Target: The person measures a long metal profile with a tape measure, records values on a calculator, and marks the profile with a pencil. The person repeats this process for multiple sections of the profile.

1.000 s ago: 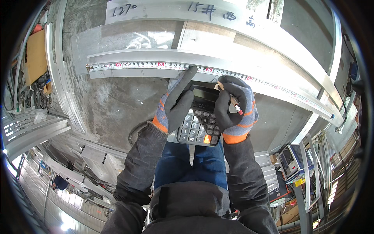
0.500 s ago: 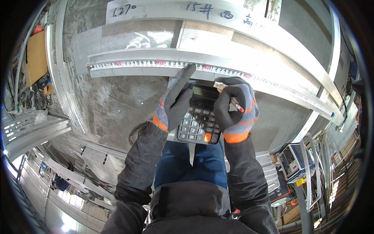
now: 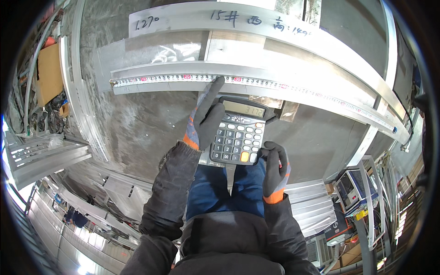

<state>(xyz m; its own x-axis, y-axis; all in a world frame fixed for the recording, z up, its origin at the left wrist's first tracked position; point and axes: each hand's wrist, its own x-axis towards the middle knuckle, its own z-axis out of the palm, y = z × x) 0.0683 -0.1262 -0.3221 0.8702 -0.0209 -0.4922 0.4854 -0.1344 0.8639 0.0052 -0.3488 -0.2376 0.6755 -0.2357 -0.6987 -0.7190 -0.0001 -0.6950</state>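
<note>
My left hand (image 3: 204, 120), in a grey and orange work glove, is open. Its index finger reaches to the tape measure (image 3: 261, 83), while the thumb lies against the left edge of a black calculator (image 3: 231, 142). Digits show on the calculator's display. The tape runs along a long pale metal profile (image 3: 158, 88). Beside the calculator's lower right corner, my gloved right hand (image 3: 276, 173) is closed round a pencil, mostly hidden by the fingers; only a bit of its reddish end (image 3: 280, 162) shows.
A pale metal strip (image 3: 183, 22) with handwriting lies across the far side. A small brownish, shiny piece (image 3: 288, 111) sits right of the calculator. Metal profiles (image 3: 75, 91) stand at left, with a slatted frame (image 3: 50, 156). At right is a blue-grey machine (image 3: 355, 190).
My right hand has moved down from beside the display to the calculator's lower right corner, uncovering the display and the brownish piece. My left index finger stays at the tape.
</note>
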